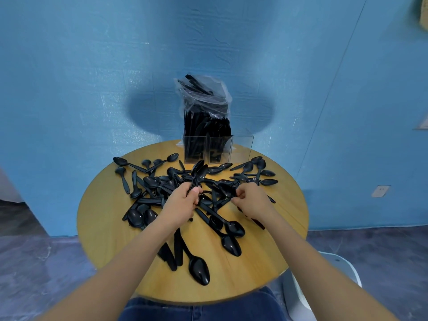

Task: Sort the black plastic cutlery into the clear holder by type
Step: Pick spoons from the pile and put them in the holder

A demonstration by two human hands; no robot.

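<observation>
Blue walls surround a round wooden table [111, 237] strewn with black plastic spoons [199, 269]. At twelve o'clock stands the clear holder [217, 147], two compartments packed with cutlery, the right one empty. Left hand [183, 202] grips a bunch of spoons [198, 172], bowls up; right hand [250, 202] pinches one from the tangle. Interlocked handles may drag neighbours off the edge, or the bunch could fan and slip.
</observation>
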